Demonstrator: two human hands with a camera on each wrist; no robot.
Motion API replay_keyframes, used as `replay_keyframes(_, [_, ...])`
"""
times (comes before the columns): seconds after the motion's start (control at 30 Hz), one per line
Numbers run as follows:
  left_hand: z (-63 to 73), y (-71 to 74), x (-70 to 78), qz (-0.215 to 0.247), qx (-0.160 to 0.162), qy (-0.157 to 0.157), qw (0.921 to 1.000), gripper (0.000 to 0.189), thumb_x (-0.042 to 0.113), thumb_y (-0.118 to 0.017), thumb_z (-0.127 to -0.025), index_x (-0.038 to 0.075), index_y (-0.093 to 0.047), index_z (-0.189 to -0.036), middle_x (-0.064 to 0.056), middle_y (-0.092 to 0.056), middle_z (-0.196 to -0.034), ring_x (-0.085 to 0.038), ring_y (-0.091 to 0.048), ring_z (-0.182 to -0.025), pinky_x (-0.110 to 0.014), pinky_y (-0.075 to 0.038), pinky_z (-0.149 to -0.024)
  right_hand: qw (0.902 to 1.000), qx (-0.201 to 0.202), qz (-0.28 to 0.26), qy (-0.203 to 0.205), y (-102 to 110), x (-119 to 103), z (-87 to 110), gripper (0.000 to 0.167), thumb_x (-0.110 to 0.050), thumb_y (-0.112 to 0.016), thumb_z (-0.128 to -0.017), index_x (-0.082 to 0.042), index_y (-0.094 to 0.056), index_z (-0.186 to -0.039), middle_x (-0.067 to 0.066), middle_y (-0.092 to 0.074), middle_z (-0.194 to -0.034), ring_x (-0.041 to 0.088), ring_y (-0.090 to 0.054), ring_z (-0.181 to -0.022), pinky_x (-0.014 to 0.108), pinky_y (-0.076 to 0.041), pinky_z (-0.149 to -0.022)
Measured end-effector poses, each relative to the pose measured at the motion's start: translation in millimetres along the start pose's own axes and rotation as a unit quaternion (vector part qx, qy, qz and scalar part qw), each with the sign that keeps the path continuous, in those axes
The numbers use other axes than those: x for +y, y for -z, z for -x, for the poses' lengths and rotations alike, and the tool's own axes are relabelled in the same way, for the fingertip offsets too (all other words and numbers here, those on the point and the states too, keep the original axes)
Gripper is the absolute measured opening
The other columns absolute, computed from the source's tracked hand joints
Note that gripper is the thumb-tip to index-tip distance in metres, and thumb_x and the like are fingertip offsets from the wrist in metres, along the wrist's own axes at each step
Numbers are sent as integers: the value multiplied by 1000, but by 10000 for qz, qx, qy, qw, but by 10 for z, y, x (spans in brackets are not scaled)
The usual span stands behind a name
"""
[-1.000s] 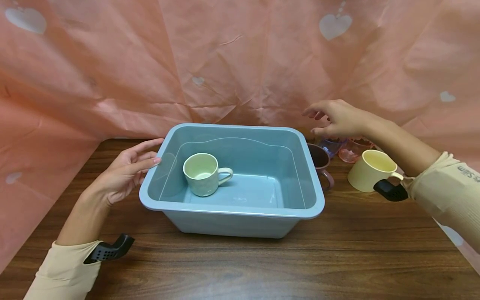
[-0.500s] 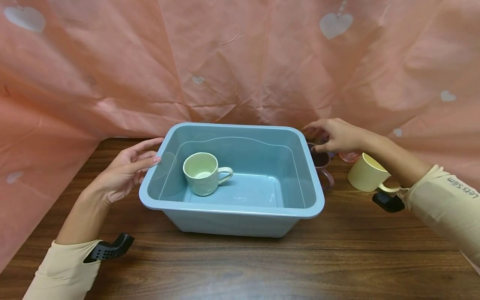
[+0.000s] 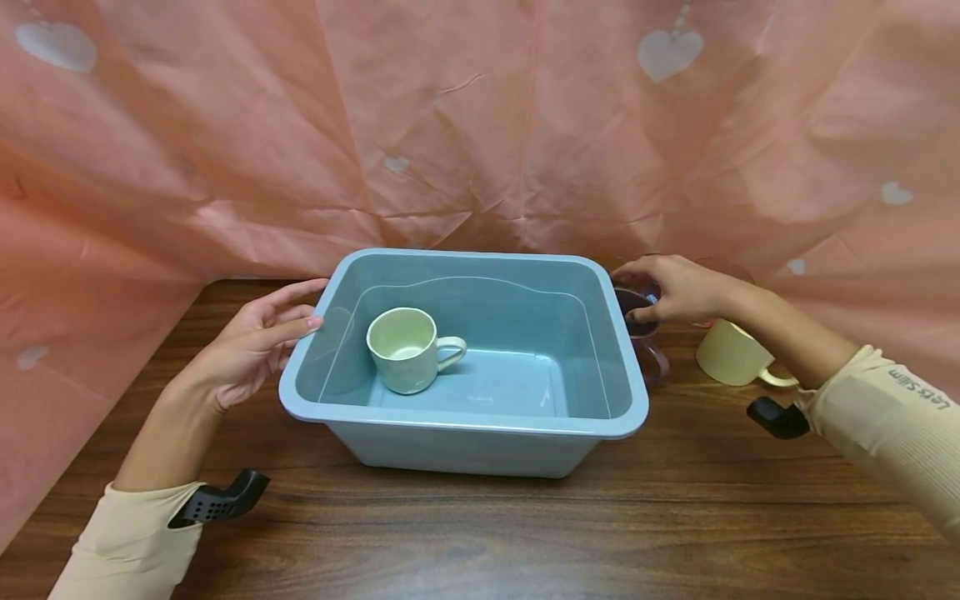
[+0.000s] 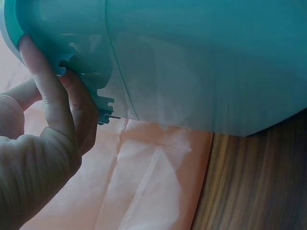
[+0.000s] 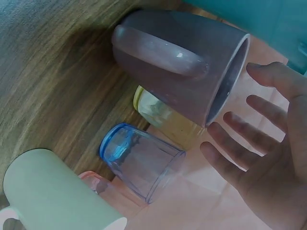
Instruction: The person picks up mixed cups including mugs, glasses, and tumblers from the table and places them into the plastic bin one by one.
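Mauve looped-handle mug (image 5: 168, 62) stands on the brown wood-grain table (image 3: 480, 533), just right of the pale blue rectangular plastic basin (image 3: 465, 448). The left hand (image 3: 255, 343) holds the basin's rim between thumb and fingers; inside sits a pale green mug (image 3: 406, 371). The right hand (image 3: 678, 287), fingers apart, is at the mauve mug's mouth, contact unclear. Beyond stand clear tinted tumblers (image 5: 139, 160), then peach cloth (image 3: 480, 142).

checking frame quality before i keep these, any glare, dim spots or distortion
Head: fairly bright, pale sheen on the table and inside the tub; left wrist: dim, with jagged, broken-looking patches beside the left hand; right wrist: muted light, a small glint on the purple mug, dark shadow beside it.
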State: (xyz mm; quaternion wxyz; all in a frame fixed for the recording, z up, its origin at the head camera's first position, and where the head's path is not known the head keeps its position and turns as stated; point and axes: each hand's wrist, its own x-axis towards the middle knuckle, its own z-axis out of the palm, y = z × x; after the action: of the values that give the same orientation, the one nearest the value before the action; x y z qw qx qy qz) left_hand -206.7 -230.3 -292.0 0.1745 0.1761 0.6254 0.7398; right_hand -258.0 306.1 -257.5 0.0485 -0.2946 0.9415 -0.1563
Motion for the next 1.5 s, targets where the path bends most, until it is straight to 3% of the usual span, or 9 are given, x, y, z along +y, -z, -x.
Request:
replay_keyframes(0.33, [11, 6, -4, 10, 22, -1, 10000, 54, -2, -53, -106, 8, -34, -155, -10, -68, -107, -17, -73, -86, -32, -64, -69, 9999, 36, -90, 46, -45, 15, 6, 61, -11, -86, -81, 6, -60, -134, 17, -68, -118, 35, -66, -105, 55, -55, -87])
replay_keyframes(0.6, [13, 5, -11, 28, 32, 18, 10000, 54, -2, -53, -106, 9, -35, -155, -11, -68, -108, -17, -73, -84, -33, -65, -69, 9998, 104, 22, 159, -102, 42, 28, 68, -19, -87, -78, 3, -59, -137, 14, -67, -119, 31, -66, -105, 49, -56, -87])
replay_keyframes(0.93, [16, 9, -10, 59, -29, -66, 10000, 53, -3, -52, -106, 8, -35, -155, -11, -68, -109, -18, -73, -84, -33, -65, -69, 9994, 196, -130, 264, -167, 58, 60, 77, -18, -91, -73, 3, -57, -139, 14, -68, -125, 30, -64, -107, 55, -54, -90])
replay_keyframes(1.27, [8, -4, -12, 13, 4, -8, 10000, 54, -2, -53, -106, 9, -34, -156, -11, -68, -109, -17, -73, -84, -33, -65, -69, 9983, 414, -381, 173, -294, 120, 121, 84, -19, -90, -76, 3, -49, -146, 23, -65, -129, 41, -64, -114, 60, -53, -93])
replay_keyframes(1.5, [6, -4, -17, 22, -1, -20, 10000, 54, -2, -53, -106, 9, -34, -156, -11, -68, -109, -17, -73, -84, -32, -65, -69, 9966, 601, -562, 102, -343, 153, 145, 84, -18, -90, -76, 1, -49, -146, 23, -65, -130, 41, -62, -117, 60, -51, -95])
